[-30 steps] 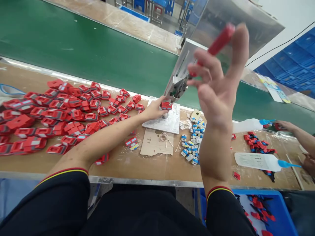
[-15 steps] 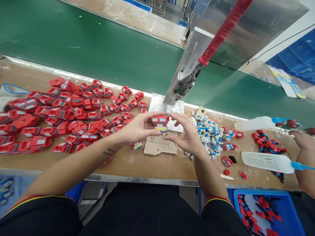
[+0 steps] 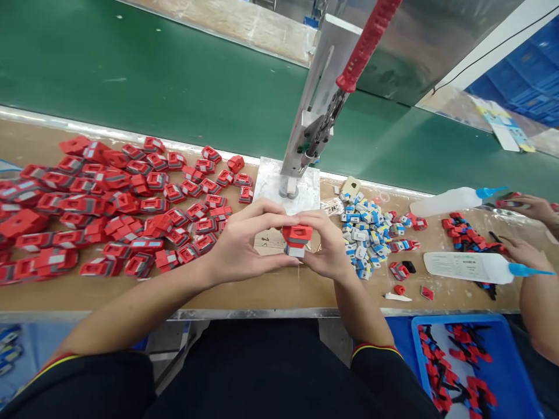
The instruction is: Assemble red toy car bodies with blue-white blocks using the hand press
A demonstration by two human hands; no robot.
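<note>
Left hand and right hand pinch one red block, a blue-and-white piece seated under it, just above the bench before the press; the piles of red blocks and small pieces suggest many remain

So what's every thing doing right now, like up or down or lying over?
left hand, pinching the red part from its left.
right hand, pinching the same part from its right.
red part, held above the bench, grey piece beneath it.
press handle, raised.
red pieces pile, loose on the bench.
far bottle, lying on its side.
near bottle, lying on its side.
blue bin, open, with red and black bits inside.
</note>
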